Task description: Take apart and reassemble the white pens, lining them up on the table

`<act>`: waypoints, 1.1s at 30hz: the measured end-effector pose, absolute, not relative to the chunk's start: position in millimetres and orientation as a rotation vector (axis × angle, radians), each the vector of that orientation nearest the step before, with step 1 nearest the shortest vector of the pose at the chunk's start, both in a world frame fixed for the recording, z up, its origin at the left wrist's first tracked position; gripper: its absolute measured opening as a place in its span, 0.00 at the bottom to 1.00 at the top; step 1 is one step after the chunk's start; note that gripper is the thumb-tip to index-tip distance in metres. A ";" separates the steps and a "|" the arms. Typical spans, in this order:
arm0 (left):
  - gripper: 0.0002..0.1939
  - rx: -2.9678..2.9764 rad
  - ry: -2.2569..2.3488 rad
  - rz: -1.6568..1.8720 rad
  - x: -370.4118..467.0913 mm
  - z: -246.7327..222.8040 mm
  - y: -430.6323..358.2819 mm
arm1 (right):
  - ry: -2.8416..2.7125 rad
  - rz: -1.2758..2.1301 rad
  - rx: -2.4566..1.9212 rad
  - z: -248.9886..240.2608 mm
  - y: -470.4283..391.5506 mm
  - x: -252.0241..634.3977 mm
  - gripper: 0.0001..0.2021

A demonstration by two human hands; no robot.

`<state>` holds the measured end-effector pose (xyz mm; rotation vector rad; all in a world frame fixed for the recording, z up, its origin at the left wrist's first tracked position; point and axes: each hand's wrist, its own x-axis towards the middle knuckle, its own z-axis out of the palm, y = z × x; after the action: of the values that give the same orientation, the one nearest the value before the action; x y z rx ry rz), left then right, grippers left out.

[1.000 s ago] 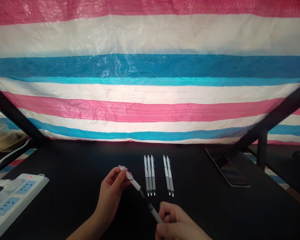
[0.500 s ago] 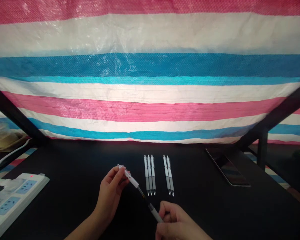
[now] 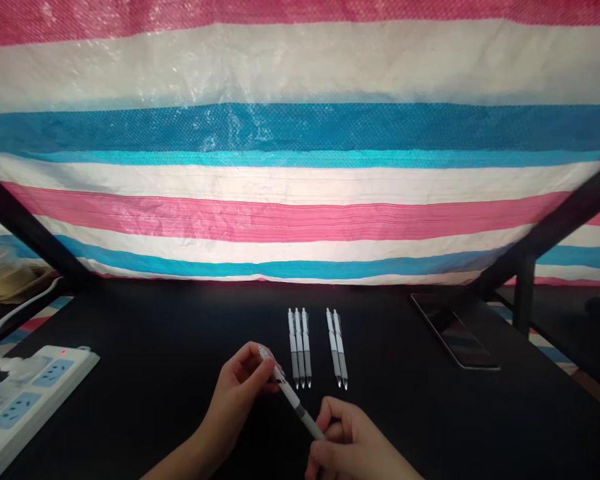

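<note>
Left grip [image 3: 240, 388] and right grip [image 3: 351, 437] pinch opposite ends of one slanted pen [image 3: 291, 397].

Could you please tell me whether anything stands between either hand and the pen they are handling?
Nothing visible does: the left hand directly holds the pen's white part, the right hand its grey part. Five other pens lie beyond, apart.

Pen [image 3: 291, 397] I hold: smooth plastic, grip [image 3: 311, 424] duller, matt-looking. Pens [image 3: 300, 347] lying before me: smooth plastic too, tips [image 3: 303, 383] shiny, metal-like. Tabletop [image 3: 180, 320] under them: matt, smooth. Phone [image 3: 453, 332]: glossy, glass-like. Power strip [image 3: 75, 365]: smooth plastic, slight sheen. Sheet [image 3: 300, 127] I face: woven plastic, creased, glossy in patches. Frame bars [image 3: 555, 223]: matt.
</note>
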<state>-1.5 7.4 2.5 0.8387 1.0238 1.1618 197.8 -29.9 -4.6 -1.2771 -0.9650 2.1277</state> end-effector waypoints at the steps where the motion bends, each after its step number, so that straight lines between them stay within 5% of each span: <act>1: 0.10 0.841 1.018 1.154 -2.0 2.4 7.6 | -0.967 2.121 -1.277 -4.2 -30.1 197.8 0.16; 17: 0.08 0.841 0.946 1.111 -1.9 4.4 8.3 | -0.867 2.251 -1.230 -4.3 -30.3 198.4 0.31; 26: 0.08 0.874 1.006 1.166 -2.1 3.0 7.0 | -1.070 2.096 -1.323 2.1 -26.8 197.3 0.21; 33: 0.10 0.847 1.019 1.207 -1.8 4.9 7.7 | -0.991 2.133 -1.258 2.3 -27.5 198.3 0.28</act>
<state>-1.8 7.7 4.9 0.8475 1.0189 1.2074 198.3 -27.5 2.3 -1.2581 -0.9911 2.1329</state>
